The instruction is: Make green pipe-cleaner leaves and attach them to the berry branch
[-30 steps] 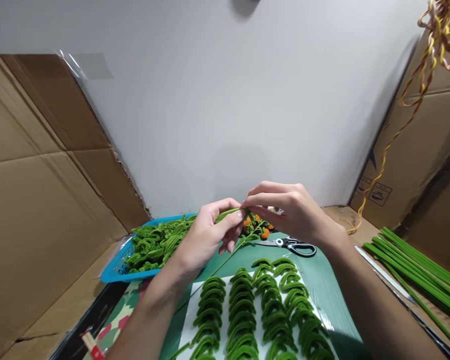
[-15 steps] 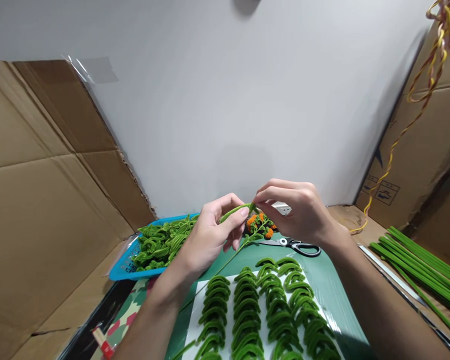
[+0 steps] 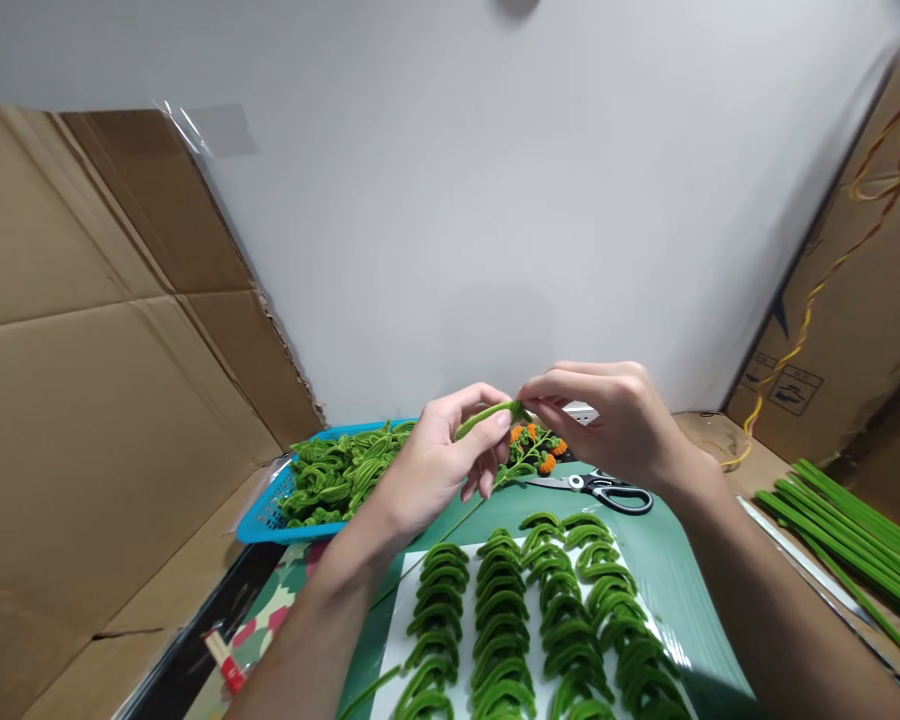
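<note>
Between my two hands is a green pipe cleaner (image 3: 487,416), bent into a narrow leaf-like shape. My left hand (image 3: 450,450) is closed, its thumb and fingers pinching the piece along its length. The fingertips of my right hand (image 3: 600,410) pinch its right end, where a short tip sticks out. Below the hands, rows of curved green pipe cleaner pieces (image 3: 502,610) lie on a white sheet (image 3: 397,650). Just behind my hands rests a stem with orange flowers (image 3: 546,463), and scissors (image 3: 600,489) lie beside it.
A blue basket (image 3: 259,525) full of looped green pieces stands at the left. Straight green pipe cleaners (image 3: 855,540) lie at the right near a metal ruler-like strip (image 3: 795,555). Cardboard panels (image 3: 112,250) flank both sides, and a twisted yellow cord (image 3: 802,335) hangs at right.
The whole view has shifted slightly, so things appear a little further right. Both hands keep their pinch on the green pipe cleaner, with only a small change of the fingers.
</note>
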The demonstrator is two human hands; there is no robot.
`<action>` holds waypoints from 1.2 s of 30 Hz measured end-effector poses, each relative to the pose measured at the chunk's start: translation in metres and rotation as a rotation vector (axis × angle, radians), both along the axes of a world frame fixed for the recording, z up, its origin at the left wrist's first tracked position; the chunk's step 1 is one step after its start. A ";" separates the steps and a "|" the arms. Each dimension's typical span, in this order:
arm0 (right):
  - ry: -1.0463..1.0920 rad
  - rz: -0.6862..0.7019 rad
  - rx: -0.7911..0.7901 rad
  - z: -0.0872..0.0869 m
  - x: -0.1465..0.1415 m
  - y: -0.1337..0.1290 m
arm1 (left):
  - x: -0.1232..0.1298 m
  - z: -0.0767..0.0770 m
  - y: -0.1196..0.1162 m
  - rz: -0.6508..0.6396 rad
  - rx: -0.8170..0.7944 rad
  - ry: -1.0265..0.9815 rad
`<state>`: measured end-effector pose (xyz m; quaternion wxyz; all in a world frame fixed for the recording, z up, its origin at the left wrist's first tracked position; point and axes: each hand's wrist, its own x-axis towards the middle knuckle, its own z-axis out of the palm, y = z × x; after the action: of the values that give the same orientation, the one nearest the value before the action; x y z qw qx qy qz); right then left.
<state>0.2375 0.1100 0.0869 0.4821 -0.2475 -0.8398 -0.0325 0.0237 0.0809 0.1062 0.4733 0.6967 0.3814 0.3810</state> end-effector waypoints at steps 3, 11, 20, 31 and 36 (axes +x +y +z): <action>0.010 0.005 -0.016 0.000 -0.002 0.000 | 0.001 -0.004 0.001 0.004 -0.003 -0.022; 0.153 0.053 -0.085 0.006 -0.007 -0.004 | 0.002 -0.006 -0.001 0.040 0.092 -0.026; 0.189 0.100 -0.300 0.005 -0.010 -0.006 | 0.001 -0.010 0.005 0.112 0.113 -0.137; 0.065 0.015 -0.292 0.000 -0.019 -0.006 | 0.006 -0.014 0.004 0.191 0.236 -0.086; -0.095 -0.058 -0.112 0.000 -0.017 -0.009 | 0.008 -0.017 0.005 0.256 0.327 -0.042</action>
<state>0.2206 0.1012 0.0873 0.4261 -0.2966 -0.8546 -0.0110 0.0319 0.0857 0.0893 0.3095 0.7020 0.3900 0.5092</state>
